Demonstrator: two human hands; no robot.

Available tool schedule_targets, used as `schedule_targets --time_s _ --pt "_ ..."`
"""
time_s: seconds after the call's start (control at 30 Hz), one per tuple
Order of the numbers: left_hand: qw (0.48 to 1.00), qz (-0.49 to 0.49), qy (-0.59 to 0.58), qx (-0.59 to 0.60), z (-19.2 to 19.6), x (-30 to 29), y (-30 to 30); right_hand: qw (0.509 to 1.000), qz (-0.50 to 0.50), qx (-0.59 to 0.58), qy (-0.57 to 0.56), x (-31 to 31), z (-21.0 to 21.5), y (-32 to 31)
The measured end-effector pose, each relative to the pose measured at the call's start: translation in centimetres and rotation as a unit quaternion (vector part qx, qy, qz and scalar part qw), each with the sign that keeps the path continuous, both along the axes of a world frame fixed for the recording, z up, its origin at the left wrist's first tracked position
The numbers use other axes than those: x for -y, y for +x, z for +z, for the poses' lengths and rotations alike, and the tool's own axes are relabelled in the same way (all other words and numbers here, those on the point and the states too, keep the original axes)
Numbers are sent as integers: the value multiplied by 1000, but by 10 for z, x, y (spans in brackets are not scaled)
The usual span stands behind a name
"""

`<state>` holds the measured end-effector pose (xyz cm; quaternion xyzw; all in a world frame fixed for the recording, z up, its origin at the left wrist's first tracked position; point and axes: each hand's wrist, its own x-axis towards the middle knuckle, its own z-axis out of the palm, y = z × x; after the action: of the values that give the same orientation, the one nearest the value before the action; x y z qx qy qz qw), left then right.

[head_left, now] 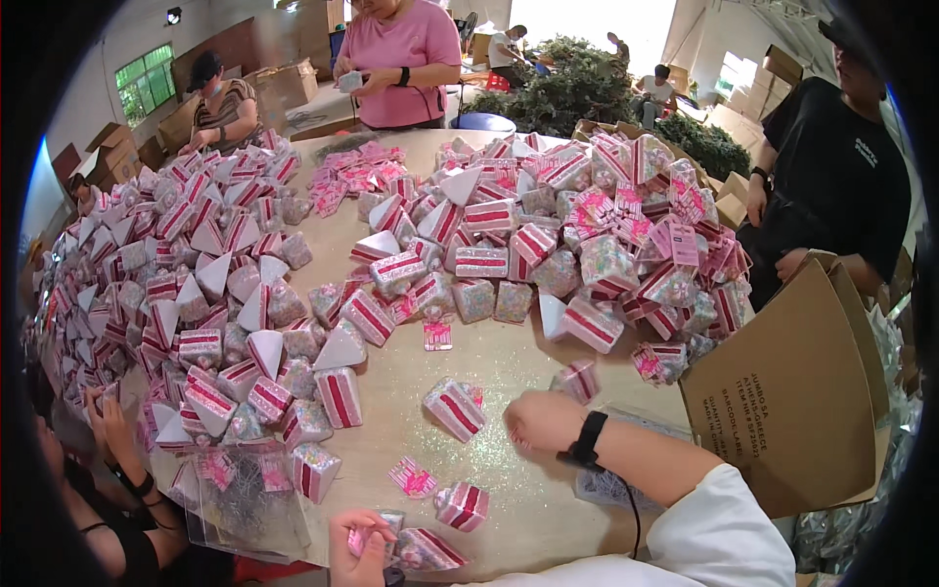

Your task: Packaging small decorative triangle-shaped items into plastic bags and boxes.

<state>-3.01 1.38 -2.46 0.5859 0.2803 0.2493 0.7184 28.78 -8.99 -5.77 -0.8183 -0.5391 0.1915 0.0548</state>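
Note:
My left hand (358, 550) is at the lower edge, its thumb and fingers closed around a glittery cake-slice ornament (391, 522) with some pink showing; the fingers hide part of it. Beside that hand lie another cake slice (430, 551) and one a little farther right (463, 507). Over the table's middle, my right hand (544, 422) is curled closed, palm down; whatever its fingers hold is hidden. Just beyond it is a blurred cake slice (576, 381). Left of it rests a white-and-red slice (455, 409). A pink card tag (413, 477) lies between my hands.
Big piles of cake-slice ornaments cover the left (205, 293) and back right of the table (391, 421). Clear plastic trays (249, 519) with thin strings sit near the front. An open cardboard box (782, 401) stands at right. Several people work around the table.

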Motion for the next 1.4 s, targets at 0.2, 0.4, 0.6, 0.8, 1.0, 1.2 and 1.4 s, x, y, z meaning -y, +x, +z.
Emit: schedule_targets --time_s 0.2,0.4,0.6,0.8,1.0,1.2,1.4 --pt "999 36 19 -2 1 -1 -1 997 55 23 51 5 6 -16" --pt "998 15 55 -7 -6 -3 3 980 81 177 50 13 0 9" --pt "996 -7 92 -11 -7 -4 6 989 94 111 -39 4 0 26" --pt "996 11 84 -24 -4 -2 -1 994 -3 103 -46 -6 2 43" --pt "949 72 274 -136 3 -10 -3 984 69 38 -162 -18 -2 50" --pt "922 79 344 -160 -10 -21 -8 961 154 -218 -69 -46 46 -10" --pt "891 40 422 -161 -19 -18 4 931 97 -339 -91 -105 26 -73"
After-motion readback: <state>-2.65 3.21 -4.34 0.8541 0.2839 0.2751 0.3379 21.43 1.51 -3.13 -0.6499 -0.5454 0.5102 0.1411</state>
